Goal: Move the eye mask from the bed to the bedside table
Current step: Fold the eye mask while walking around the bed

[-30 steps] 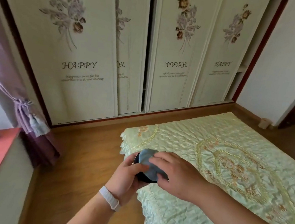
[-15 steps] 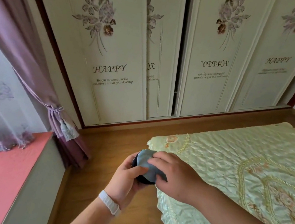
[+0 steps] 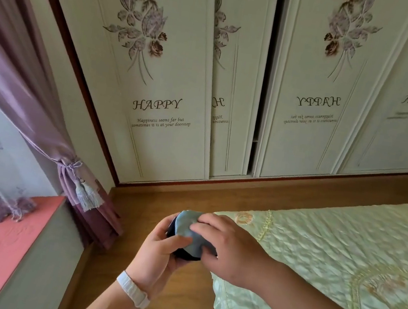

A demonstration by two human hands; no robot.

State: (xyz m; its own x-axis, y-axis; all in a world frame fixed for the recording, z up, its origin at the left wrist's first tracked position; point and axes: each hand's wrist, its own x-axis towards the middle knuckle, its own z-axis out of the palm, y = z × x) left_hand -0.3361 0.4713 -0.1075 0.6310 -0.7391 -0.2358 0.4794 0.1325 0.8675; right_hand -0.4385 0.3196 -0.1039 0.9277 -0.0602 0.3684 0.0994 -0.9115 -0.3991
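Since the earlier frame the view has swung left, sliding the bed (image 3: 339, 265) toward the lower right while both hands keep the same hold at lower centre. Left hand (image 3: 158, 250) cups the bunched eye mask (image 3: 188, 230) from below, fingers curled round its dark underside, and right hand (image 3: 226, 246) presses closed over its grey top, holding it above the wooden floor (image 3: 165, 201) just off the bed's corner. No counter is in view, so the carry looks barely begun; the slippery fabric could slide free or unfurl onto the floor if either hand loosens during the turn.
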